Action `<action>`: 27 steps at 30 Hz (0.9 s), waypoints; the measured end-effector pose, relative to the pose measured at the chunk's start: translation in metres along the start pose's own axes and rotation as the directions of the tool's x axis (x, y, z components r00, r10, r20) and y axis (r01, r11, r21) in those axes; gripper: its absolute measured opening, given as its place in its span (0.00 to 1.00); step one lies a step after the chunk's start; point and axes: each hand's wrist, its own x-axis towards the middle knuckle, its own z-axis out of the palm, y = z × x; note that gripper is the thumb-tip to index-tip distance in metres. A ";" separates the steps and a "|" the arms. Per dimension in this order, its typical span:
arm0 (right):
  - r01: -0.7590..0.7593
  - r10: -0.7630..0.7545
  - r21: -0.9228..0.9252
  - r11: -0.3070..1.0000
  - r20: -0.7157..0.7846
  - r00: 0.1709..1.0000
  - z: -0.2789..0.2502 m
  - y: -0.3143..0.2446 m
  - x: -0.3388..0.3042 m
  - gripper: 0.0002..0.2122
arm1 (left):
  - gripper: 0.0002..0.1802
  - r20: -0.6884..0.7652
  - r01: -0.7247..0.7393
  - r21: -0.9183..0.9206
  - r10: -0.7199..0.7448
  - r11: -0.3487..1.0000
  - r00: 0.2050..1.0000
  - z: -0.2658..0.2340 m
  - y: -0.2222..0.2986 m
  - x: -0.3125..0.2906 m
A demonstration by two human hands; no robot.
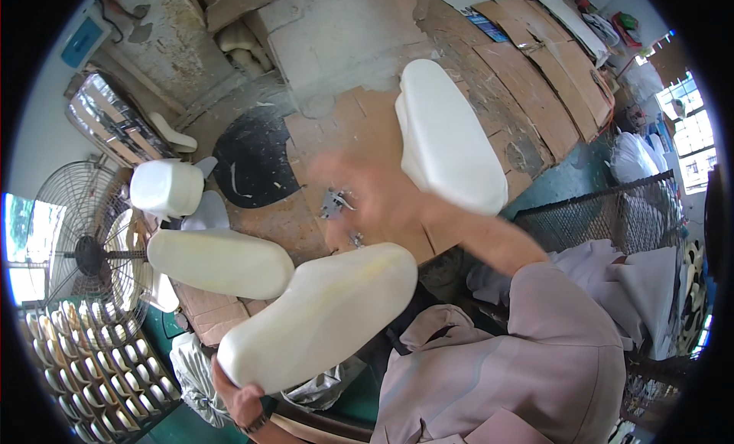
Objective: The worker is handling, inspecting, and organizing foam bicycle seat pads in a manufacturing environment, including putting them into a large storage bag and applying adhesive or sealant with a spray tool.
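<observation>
A long, cream-coloured foam seat pad (329, 314) slants across the table's near edge, its lower left end jutting past the edge. My left hand (243, 404) is closed around that lower end. My right hand (367, 185) is smeared by motion over the cardboard, beyond the pad; its fingers are not clear. Close by it is a small silvery metal piece (335, 202), whose kind I cannot make out. A second cream foam pad (222, 264) lies just left of the first. Behind my right forearm rests a larger white foam pad (451, 138).
Cardboard sheets (535, 69) cover the worktable, with a black patch (256, 157) at its left. A blocky white foam piece (167, 188) sits beside a caged fan (90, 254). A rack of small moulded parts (99, 383) is at lower left, a mesh-sided bin (604, 214) at right.
</observation>
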 end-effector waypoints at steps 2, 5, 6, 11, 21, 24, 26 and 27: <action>-0.375 0.301 -0.116 0.920 -0.404 0.864 -0.077 0.084 -0.005 0.41 | 0.55 -0.200 -0.047 -0.100 0.026 0.994 0.979 -0.019 -0.033 -0.036; -0.688 0.474 -0.312 0.655 -0.540 0.696 -0.172 0.177 -0.035 0.54 | 0.54 -0.352 -0.130 -0.183 0.059 0.975 0.934 -0.033 -0.067 -0.075; -0.715 0.553 -0.275 0.642 -0.479 0.681 -0.178 0.195 -0.029 0.56 | 0.54 -0.375 -0.129 -0.163 0.060 0.978 0.925 -0.032 -0.070 -0.093; -0.796 0.644 -0.117 0.594 -0.524 0.558 -0.220 0.287 -0.019 0.57 | 0.36 -0.486 -0.160 -0.520 -0.136 0.839 0.863 0.007 -0.094 -0.092; -0.738 0.820 0.361 0.570 -0.197 0.538 -0.226 0.293 0.025 0.40 | 0.45 -0.542 -0.163 -0.390 -0.083 0.906 0.837 0.017 -0.135 -0.113; -0.652 0.765 0.543 0.528 0.028 0.643 -0.253 0.283 0.022 0.35 | 0.46 -0.553 -0.158 -0.429 -0.120 0.889 0.824 0.036 -0.129 -0.112; -0.577 0.718 0.562 0.592 -0.043 0.695 -0.243 0.242 0.025 0.33 | 0.46 -0.560 -0.169 -0.429 -0.114 0.887 0.821 0.038 -0.134 -0.113; -0.580 0.711 0.559 0.593 -0.024 0.703 -0.237 0.214 0.026 0.33 | 0.45 -0.551 -0.158 -0.423 -0.115 0.892 0.826 0.044 -0.129 -0.107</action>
